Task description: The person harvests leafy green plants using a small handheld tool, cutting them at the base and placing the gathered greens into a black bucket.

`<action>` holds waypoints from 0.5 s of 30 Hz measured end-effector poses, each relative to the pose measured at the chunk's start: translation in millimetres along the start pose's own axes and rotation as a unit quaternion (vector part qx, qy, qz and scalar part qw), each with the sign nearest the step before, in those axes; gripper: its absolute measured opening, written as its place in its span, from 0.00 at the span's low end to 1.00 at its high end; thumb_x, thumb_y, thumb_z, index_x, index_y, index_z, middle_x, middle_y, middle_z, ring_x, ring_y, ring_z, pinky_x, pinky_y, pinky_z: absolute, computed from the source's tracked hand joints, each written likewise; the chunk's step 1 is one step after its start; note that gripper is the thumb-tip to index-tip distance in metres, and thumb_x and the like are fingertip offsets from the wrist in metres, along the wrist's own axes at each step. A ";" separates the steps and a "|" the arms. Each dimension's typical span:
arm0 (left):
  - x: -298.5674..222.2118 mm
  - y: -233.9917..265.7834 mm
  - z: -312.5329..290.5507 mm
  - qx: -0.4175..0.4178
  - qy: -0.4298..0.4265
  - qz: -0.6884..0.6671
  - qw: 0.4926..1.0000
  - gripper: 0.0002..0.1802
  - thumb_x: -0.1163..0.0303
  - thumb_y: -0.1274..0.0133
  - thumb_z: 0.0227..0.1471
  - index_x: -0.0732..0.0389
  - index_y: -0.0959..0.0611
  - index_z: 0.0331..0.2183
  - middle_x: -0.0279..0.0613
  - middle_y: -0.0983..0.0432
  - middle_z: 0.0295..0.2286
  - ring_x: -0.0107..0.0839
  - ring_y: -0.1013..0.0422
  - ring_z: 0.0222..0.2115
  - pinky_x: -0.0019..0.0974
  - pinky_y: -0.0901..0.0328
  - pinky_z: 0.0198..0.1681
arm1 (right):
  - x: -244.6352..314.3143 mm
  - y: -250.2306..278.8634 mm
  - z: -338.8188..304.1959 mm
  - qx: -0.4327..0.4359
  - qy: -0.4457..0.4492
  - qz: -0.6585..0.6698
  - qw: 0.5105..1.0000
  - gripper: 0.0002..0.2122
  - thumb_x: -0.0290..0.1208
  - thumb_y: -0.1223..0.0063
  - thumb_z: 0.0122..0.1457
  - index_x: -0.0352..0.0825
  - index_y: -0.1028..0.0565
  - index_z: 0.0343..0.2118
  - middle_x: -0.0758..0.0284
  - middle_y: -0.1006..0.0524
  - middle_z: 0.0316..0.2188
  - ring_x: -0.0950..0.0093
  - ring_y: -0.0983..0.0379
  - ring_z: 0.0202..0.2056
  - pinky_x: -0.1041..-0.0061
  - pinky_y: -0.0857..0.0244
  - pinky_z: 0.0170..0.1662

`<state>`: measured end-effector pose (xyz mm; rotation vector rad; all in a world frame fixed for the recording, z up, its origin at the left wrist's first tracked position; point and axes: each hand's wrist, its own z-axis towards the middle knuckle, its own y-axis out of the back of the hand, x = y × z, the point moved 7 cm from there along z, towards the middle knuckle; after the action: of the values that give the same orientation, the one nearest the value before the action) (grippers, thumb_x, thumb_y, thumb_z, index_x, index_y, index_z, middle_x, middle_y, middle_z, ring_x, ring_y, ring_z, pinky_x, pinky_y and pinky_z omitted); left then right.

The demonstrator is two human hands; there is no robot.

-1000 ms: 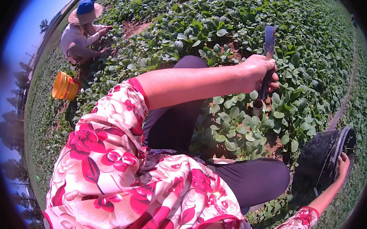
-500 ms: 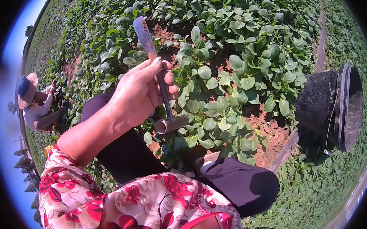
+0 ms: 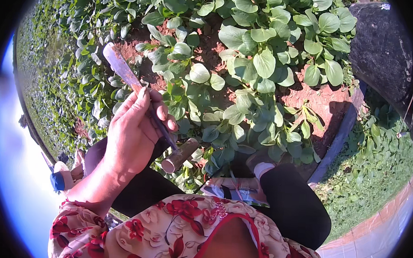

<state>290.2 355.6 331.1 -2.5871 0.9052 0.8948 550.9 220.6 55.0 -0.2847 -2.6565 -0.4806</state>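
Note:
A small hand spade (image 3: 117, 65) is in my left hand (image 3: 135, 128), whose fingers and thumb wrap its thin shaft. Its narrow, flat metal blade, dirtied with soil, points up and to the left. At the lower end sits a crosswise tubular handle (image 3: 180, 156), just over the plants by my knee. Green leafy plants (image 3: 246, 66) with broad, rounded leaves grow in reddish soil in front of me. My right hand does not show; only part of the right sleeve (image 3: 297, 255) appears at the lower edge.
At the upper right a big black bucket (image 3: 382, 53) lies among the plants. A dark strip (image 3: 339, 139) edges the bed. Between my bent legs is a pale, strapped object (image 3: 234, 188). Another person in a straw hat (image 3: 61, 175) crouches at the left.
My view has shifted and leaned closer to the plants, so the bucket now sits higher. My left hand keeps its grip, and the spade's blade tilts further left.

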 end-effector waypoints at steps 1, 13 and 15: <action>10.5 -5.8 -0.5 0.007 0.009 0.012 1.000 0.12 0.64 0.62 0.61 0.63 0.29 0.35 0.41 0.30 0.23 0.35 0.30 0.24 0.36 0.32 0.31 | -1.1 -1.3 -1.6 0.007 0.003 0.004 1.000 0.18 0.36 0.43 0.46 0.33 0.26 0.39 0.60 0.22 0.34 0.67 0.27 0.34 0.70 0.33 0.38; 27.4 7.1 6.3 -0.004 0.067 0.168 0.983 0.12 0.63 0.61 0.61 0.61 0.30 0.34 0.39 0.33 0.22 0.32 0.32 0.22 0.33 0.35 0.29 | -24.5 -24.3 -5.0 0.105 -0.013 -0.048 0.993 0.22 0.38 0.41 0.41 0.33 0.28 0.40 0.58 0.23 0.35 0.62 0.26 0.37 0.67 0.33 0.41; 35.2 16.5 3.4 -0.020 0.094 0.178 0.979 0.12 0.62 0.61 0.61 0.61 0.30 0.34 0.38 0.33 0.22 0.31 0.33 0.23 0.34 0.35 0.29 | -70.5 -34.7 -57.9 0.169 -0.032 -0.098 0.980 0.23 0.39 0.41 0.40 0.33 0.28 0.40 0.58 0.23 0.35 0.61 0.26 0.38 0.67 0.33 0.41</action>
<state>299.8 327.6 305.7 -2.6224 1.4514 0.7631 625.6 158.4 63.1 0.0657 -2.7821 -0.0706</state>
